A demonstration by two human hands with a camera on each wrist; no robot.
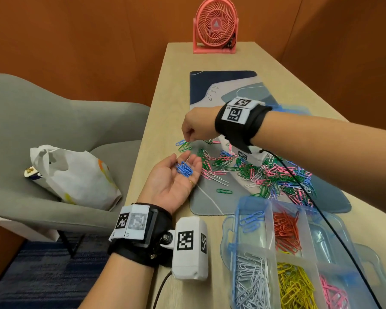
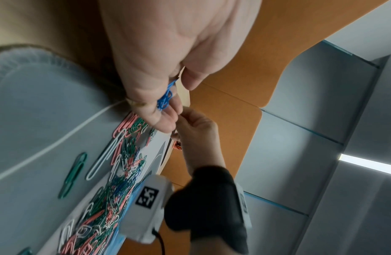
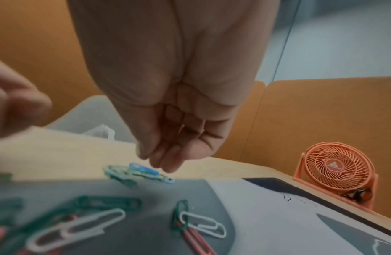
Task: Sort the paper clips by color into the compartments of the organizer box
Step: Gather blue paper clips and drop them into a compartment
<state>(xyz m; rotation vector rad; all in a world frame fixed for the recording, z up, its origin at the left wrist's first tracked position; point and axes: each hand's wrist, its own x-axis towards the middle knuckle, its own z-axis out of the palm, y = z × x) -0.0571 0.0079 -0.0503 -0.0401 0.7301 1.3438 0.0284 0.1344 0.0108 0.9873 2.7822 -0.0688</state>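
Sorting paper clips by color, mid-pick.

Left hand (image 1: 174,175) palm up at the counter (image 1: 165,90) edge, fingers relaxed, cradling blue clips (image 1: 184,168). Right hand (image 1: 197,126) above a small green-and-blue cluster (image 1: 183,145), fingertips bunched downward; whether pinching a clip, cannot tell. Mixed pile (image 1: 265,172) on the desk mat (image 1: 227,85); organizer box (image 1: 236,221) nearest, with blue, red, white, yellow and pink compartments.

One organizer box (image 1: 236,221) sits at the table's (image 1: 163,90) near edge, five of its compartments holding clips: blue, red, white, yellow, pink. One mat (image 1: 210,85), one fan (image 1: 216,25), one chair (image 1: 54,121), one bag (image 1: 76,177). Loose clips (image 1: 265,175) are too many to count.
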